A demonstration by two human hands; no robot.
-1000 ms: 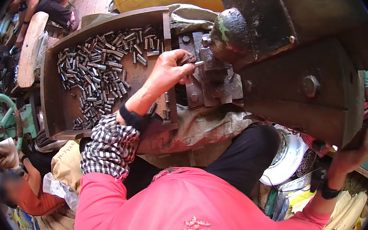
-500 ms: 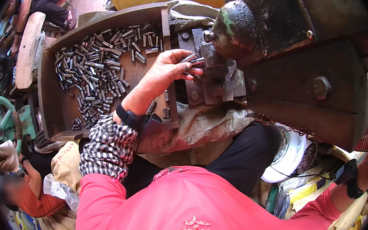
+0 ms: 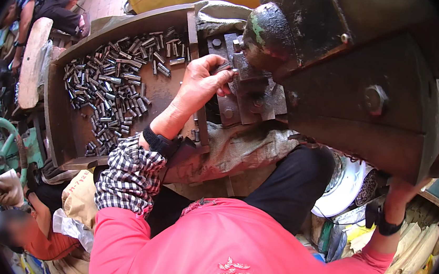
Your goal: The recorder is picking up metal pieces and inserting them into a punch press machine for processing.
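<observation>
Nearest is a smooth pink top [image 3: 208, 252] with a small knotted trim; a gathered, black-and-white checked sleeve [image 3: 128, 176] covers the left forearm; plain dark trousers [image 3: 299, 181] lie beyond, beside a rough, creased grey-brown cloth [image 3: 240, 144] that hangs in folds.

The right hand [image 3: 404, 187] is mostly hidden behind the lower corner of a heavy dark machine [image 3: 338, 111], so I cannot tell whether its fingers are apart or together; a round, glossy white basin [image 3: 344, 188] sits near it.

Farther up, the left hand [image 3: 204, 80] reaches over the right edge of a brown, straight-walled tray [image 3: 167, 84]; its thumb and fingers are closed in a pinch on a small metal piece [image 3: 223, 67], slim and dull grey, just beside an angular, oily steel block [image 3: 252, 95]; inside the tray, short shiny metal tubes [image 3: 111, 81] lie heaped along its left and far edges, with a few near its lower right corner; the machine's rounded knob [image 3: 269, 33] is pitted, with flaked green paint.
</observation>
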